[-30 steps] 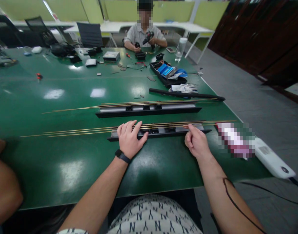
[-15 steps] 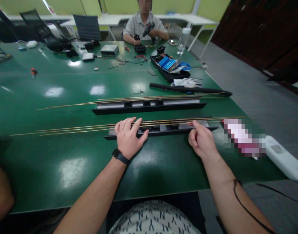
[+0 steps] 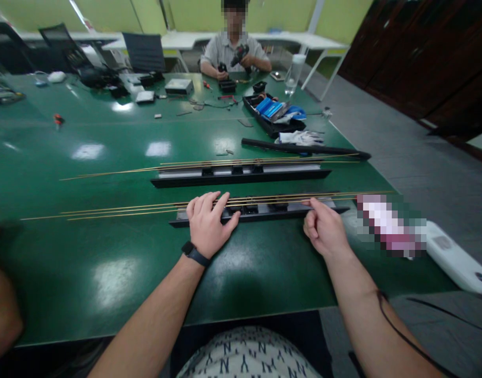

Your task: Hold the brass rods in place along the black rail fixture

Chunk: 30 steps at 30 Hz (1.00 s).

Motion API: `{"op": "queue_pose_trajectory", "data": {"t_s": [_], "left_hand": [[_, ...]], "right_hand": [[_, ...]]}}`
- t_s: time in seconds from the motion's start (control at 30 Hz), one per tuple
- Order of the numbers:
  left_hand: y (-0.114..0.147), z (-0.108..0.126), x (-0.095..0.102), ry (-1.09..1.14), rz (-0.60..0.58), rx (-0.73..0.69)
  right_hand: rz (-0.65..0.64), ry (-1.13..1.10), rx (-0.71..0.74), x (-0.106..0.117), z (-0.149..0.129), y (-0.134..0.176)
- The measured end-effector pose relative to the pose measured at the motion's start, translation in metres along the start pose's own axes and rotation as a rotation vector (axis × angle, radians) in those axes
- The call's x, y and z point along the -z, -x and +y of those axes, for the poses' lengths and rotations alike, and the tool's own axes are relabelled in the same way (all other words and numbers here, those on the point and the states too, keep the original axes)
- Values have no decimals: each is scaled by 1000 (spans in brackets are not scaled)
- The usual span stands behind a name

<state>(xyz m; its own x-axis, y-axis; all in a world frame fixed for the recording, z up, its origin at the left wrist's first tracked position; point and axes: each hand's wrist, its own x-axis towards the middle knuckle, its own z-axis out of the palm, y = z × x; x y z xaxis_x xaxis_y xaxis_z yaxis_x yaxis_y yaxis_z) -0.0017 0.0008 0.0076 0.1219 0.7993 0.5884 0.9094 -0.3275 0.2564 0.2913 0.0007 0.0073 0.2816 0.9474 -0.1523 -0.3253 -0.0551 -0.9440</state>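
Note:
A black rail (image 3: 249,215) with a pale inner channel and small black blocks lies on the green table before me. Several long thin brass-coloured rods (image 3: 118,209) run along its top and stick out past both ends. My left hand (image 3: 208,223) rests over the rods and the rail's left part, fingers spread and open. At the rail's right part, my right hand (image 3: 325,226) has its index finger stretched out to the rods, the other fingers curled in. No object shows in that curled hand; its palm side is hidden.
Behind lies a second black rail (image 3: 241,176) bearing similar rods. Farther back are a long black bar (image 3: 272,145), white gloves (image 3: 300,137) and a black tray (image 3: 270,126) with blue items. A person (image 3: 235,55) across the table holds a power drill (image 3: 240,54). Another person's arm (image 3: 2,310) is at left.
My view has shifted slightly, so the scene sits a little lower at the far side. Both hands keep nearly the same place and pose on the rods and rail.

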Motion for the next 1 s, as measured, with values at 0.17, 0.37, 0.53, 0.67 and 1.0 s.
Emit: {"op": "queue_pose_trajectory", "data": {"t_s": [0.17,0.37,0.53,0.67,1.0], "left_hand": [[0,0,-1,7,7,0],[0,0,-1,7,12,5],[1,-1,-1,15,10,4],[1,-1,-1,16,14,4],[1,-1,-2,25,22,10]], "right_hand": [[-5,-2,-5,0,0,0],[-3,5,-3,0,1,-1],[3,1,-4,1,3,-1],[4,5,-4,2,4,-2],[-3,0,-2,2,5,-1]]}}
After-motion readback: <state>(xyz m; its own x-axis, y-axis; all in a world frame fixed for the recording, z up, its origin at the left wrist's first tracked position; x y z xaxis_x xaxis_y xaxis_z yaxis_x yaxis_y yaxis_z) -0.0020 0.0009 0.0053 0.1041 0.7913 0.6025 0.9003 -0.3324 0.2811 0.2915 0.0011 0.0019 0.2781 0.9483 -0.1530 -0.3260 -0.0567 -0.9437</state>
